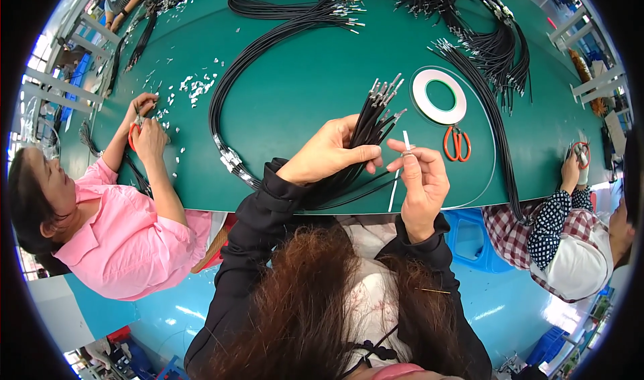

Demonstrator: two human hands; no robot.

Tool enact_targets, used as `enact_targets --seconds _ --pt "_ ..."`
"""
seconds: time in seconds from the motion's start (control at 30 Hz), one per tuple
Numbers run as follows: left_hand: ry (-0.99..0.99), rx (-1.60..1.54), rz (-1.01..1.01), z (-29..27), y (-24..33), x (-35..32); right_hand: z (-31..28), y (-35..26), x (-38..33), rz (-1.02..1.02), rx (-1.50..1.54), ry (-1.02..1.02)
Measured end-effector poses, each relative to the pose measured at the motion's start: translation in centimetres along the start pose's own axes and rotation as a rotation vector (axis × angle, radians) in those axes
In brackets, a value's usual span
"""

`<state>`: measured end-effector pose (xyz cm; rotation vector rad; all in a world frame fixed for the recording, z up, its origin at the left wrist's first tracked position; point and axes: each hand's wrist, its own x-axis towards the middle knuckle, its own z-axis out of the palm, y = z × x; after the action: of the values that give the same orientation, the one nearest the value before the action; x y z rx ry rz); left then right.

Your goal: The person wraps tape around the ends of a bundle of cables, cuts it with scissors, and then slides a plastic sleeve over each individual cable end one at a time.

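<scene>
My left hand [329, 153] is closed around a bundle of thin black cables [365, 126], whose silvery ends fan out above the fingers. Just to its right, my right hand [424, 189] pinches a narrow strip of white tape [394, 192] between thumb and fingertips. The strip sticks out above and below the pinch. One black cable [377, 190] runs from the bundle toward those fingertips; whether they grip its end too, I cannot tell. Beyond my right hand lie a roll of white tape [421, 105] and scissors with orange handles [457, 144].
A taped cable coil [218, 101] lies on the green table [302, 78] to the left, more cable bundles [500, 41] to the right. White scraps [196, 88] are scattered at left. Co-workers sit on both sides, one in a pink shirt [131, 236]. A blue stool [469, 246] stands by the table edge.
</scene>
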<state>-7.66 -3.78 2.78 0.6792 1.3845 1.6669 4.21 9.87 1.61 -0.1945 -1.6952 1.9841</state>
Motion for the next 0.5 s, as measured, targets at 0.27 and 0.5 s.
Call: enact_targets --seconds 0.27,0.5 --pt "0.122 -0.018 0.024 1.7 0.3 0.0 -1.0 -0.2 1.0 -0.319 -0.171 0.099" --pt "0.111 -0.018 0.024 1.8 0.0 -0.1 -1.0 -0.3 1.1 -0.703 -0.730 -0.048"
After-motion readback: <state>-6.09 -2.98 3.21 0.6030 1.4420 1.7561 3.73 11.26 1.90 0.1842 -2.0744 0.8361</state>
